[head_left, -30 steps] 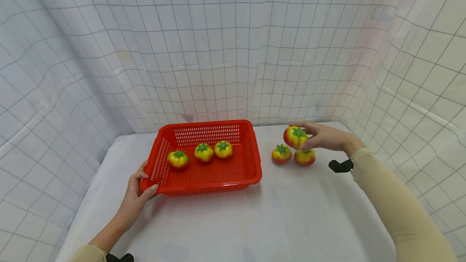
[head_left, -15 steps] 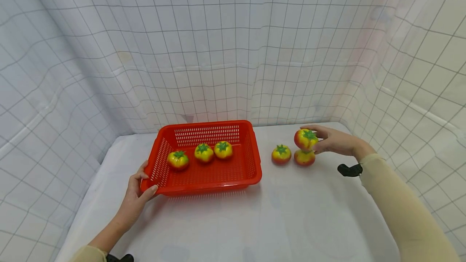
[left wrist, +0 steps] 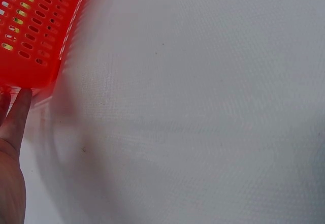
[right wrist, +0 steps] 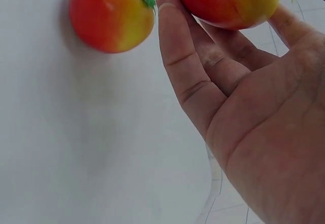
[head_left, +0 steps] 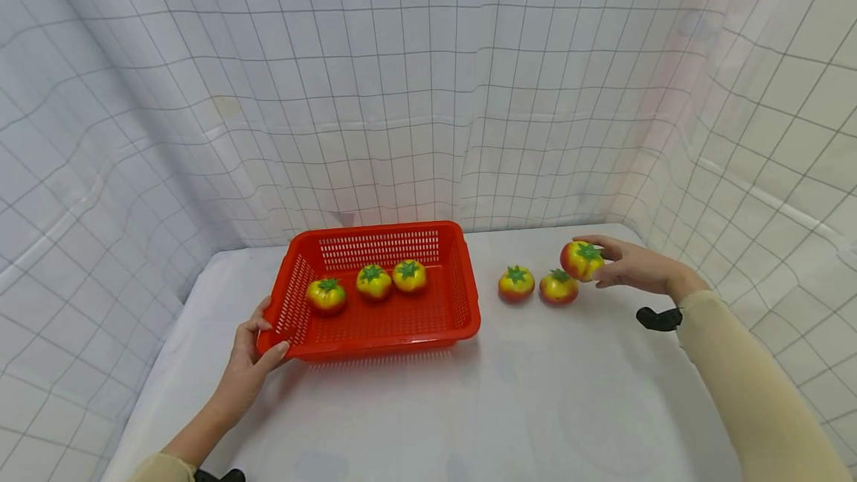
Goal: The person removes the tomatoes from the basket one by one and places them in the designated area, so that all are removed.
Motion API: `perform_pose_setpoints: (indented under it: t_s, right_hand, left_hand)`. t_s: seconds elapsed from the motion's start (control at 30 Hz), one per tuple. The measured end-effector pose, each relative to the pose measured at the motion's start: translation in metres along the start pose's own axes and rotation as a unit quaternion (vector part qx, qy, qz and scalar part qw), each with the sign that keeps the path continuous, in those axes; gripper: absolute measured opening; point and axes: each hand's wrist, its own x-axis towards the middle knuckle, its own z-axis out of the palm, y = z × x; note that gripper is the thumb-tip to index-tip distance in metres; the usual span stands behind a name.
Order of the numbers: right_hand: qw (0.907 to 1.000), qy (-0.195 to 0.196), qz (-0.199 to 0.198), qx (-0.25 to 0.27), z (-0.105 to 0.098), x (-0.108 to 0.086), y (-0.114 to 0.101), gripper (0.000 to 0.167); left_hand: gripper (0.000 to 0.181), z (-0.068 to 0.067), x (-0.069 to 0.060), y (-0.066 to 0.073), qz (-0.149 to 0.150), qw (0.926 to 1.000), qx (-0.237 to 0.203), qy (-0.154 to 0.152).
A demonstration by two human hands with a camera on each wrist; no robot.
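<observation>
My left hand (head_left: 246, 363) grips the left end of a red plastic basket (head_left: 388, 344), thumb at the front corner and fingers over the side rim. Three red-and-yellow tomatoes with green tops sit in the basket, one tomato (head_left: 326, 296) apart at the left. At the right, my right hand (head_left: 632, 265) holds another tomato (head_left: 581, 260) between thumb and fingers. In the right wrist view this held tomato (right wrist: 228, 0) is partly cut off by the top edge. Two tomatoes rest on the table beside it, a nearer one (head_left: 559, 287) and one farther left (head_left: 516, 285).
A white cloth covers the table (head_left: 522, 407). Grid-patterned white curtains (head_left: 375, 95) stand behind and on both sides, close to the table's back edge. A black strap piece (head_left: 659, 319) hangs at the right wrist.
My right hand has moved right with its tomato, from above the two table tomatoes to the right of them. The left hand and the basket stay in place.
</observation>
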Motion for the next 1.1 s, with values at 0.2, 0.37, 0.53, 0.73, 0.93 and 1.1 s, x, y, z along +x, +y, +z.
perform_pose_setpoints:
  t_s: [0.2,0.37,0.53,0.73,0.93,1.1]
  right_hand:
    - [0.9999,0.006,0.004,0.012,-0.005,-0.004,0.010,0.080]
    - [0.9995,0.007,0.005,0.030,-0.009,-0.007,0.019,0.078]
    - [0.9989,0.010,0.009,0.044,-0.011,-0.008,0.026,0.079]
    - [0.9973,0.024,0.025,0.064,-0.012,-0.012,0.035,0.079]
    - [0.9959,0.035,0.038,0.075,-0.014,-0.014,0.046,0.079]
    - [0.9954,0.035,0.049,0.074,-0.016,-0.015,0.055,0.080]
  left_hand:
    - [0.038,0.000,0.000,0.000,-0.001,1.0000,0.006,0.000]
    - [0.038,0.000,0.000,-0.001,-0.003,1.0000,0.001,0.000]
    - [0.036,-0.001,0.000,-0.001,-0.002,1.0000,-0.002,-0.001]
    - [0.038,-0.001,0.000,-0.003,0.000,1.0000,-0.004,-0.003]
    - [0.038,-0.002,0.000,-0.003,-0.001,1.0000,-0.002,-0.005]
    - [0.037,-0.002,0.001,-0.004,0.001,1.0000,-0.007,-0.005]
